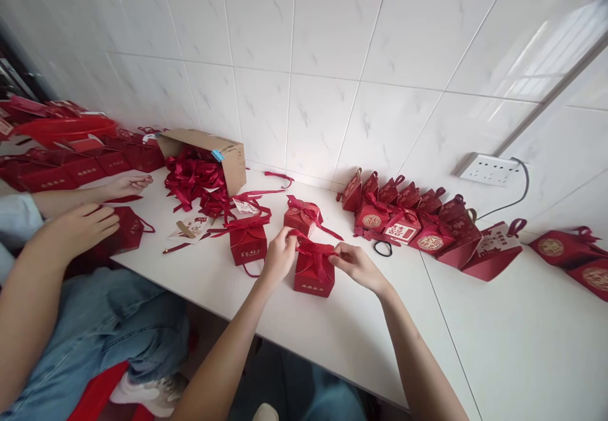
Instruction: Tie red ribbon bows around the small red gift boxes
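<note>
In front of me on the white table stands a small red gift box (313, 280) with gold lettering on its front. A red ribbon (316, 253) lies across its top, partly knotted or looped. My left hand (281, 253) pinches the ribbon at the box's upper left. My right hand (356, 265) pinches it at the upper right, fingertips close to the box's edge. Just to the left is another red box (248, 245) with a ribbon on top and a cord loop at its base. Behind my hands sits a third ribboned box (303, 216).
A tipped cardboard carton (232, 161) spills red ribbons (197, 180) on the left. Beside me a co-worker's hand (78, 234) rests on a red box (127, 228). Rows of red boxes (430, 237) line the wall at right, near a black hair tie (382, 249) and a power strip (491, 171).
</note>
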`<action>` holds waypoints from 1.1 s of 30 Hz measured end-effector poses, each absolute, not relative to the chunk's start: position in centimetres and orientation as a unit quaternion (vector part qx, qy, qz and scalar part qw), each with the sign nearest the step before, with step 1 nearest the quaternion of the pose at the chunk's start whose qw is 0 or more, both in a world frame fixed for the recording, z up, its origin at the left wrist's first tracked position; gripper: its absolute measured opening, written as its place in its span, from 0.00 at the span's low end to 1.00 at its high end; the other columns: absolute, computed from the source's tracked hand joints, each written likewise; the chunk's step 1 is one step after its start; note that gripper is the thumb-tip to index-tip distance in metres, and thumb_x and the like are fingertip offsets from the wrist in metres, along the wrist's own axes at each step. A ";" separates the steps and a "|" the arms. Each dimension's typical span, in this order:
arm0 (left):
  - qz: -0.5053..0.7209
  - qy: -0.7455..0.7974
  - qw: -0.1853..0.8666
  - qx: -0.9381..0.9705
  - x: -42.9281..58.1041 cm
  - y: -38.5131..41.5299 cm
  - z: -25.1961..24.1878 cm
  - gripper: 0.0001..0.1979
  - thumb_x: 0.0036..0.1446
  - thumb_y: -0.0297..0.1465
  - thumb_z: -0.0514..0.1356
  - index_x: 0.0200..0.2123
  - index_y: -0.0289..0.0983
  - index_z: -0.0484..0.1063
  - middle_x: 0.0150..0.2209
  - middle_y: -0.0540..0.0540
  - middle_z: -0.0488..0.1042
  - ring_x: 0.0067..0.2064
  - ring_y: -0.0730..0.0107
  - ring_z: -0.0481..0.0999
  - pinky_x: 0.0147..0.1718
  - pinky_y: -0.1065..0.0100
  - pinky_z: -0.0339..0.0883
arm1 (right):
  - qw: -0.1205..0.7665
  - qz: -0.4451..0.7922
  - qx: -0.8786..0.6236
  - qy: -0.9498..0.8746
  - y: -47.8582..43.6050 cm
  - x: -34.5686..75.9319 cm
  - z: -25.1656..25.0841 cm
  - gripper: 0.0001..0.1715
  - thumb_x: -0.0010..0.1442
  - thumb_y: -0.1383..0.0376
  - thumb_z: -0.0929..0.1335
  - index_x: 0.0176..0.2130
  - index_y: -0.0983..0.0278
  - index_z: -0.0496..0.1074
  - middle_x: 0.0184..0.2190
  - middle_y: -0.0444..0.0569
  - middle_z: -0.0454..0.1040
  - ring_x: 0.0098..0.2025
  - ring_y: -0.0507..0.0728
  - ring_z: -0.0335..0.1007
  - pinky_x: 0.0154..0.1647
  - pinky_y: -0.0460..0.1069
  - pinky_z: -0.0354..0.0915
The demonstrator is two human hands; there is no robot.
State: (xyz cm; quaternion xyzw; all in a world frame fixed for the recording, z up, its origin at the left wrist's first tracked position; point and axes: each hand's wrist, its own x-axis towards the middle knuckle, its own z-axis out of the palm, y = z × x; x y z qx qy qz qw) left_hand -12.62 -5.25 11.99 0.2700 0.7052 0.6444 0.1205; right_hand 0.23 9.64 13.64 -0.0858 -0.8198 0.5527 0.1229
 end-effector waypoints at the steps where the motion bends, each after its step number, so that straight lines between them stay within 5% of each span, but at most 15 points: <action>1: 0.659 0.692 0.134 0.263 -12.8 -5.3 12.1 0.07 0.54 0.32 0.50 0.28 0.38 0.66 0.24 0.51 0.68 0.20 0.75 0.63 0.20 0.72 0.56 | 0.128 0.573 -0.079 -0.806 9.8 0.4 13.8 0.16 0.53 0.54 0.66 0.24 0.63 0.63 0.23 0.42 0.61 0.25 0.50 0.54 0.26 0.47 0.53; 8: 0.756 0.570 0.198 0.254 -13.5 -6.0 15.0 0.07 0.50 0.34 0.54 0.24 0.38 0.59 0.20 0.54 0.61 0.21 0.78 0.61 0.24 0.72 0.58 | 0.201 0.666 -0.067 -0.715 10.9 0.4 15.2 0.19 0.55 0.50 0.63 0.27 0.63 0.63 0.25 0.44 0.61 0.23 0.50 0.52 0.25 0.48 0.55; 18: 0.805 0.491 0.202 0.263 -14.2 -7.1 19.3 0.07 0.48 0.32 0.61 0.27 0.35 0.67 0.27 0.49 0.68 0.26 0.77 0.66 0.26 0.73 0.62 | 0.338 0.617 -0.101 -0.704 11.3 -0.8 18.6 0.22 0.56 0.47 0.66 0.30 0.63 0.73 0.18 0.42 0.60 0.22 0.50 0.53 0.23 0.47 0.54; 25: 0.768 0.499 0.206 0.344 -13.4 -7.1 20.6 0.16 0.45 0.28 0.64 0.41 0.36 0.71 0.37 0.45 0.74 0.39 0.66 0.75 0.44 0.63 0.67 | 0.357 0.633 -0.083 -0.682 9.7 -2.0 19.5 0.20 0.50 0.49 0.70 0.26 0.64 0.72 0.25 0.47 0.72 0.29 0.54 0.65 0.34 0.50 0.64; 33: 0.664 0.611 0.114 0.416 -13.9 -4.9 22.2 0.12 0.54 0.39 0.60 0.29 0.35 0.71 0.26 0.49 0.71 0.29 0.73 0.70 0.29 0.72 0.65 | 0.341 0.695 -0.084 -0.628 8.3 -2.7 19.9 0.20 0.46 0.51 0.73 0.26 0.64 0.69 0.23 0.44 0.70 0.26 0.51 0.65 0.31 0.49 0.65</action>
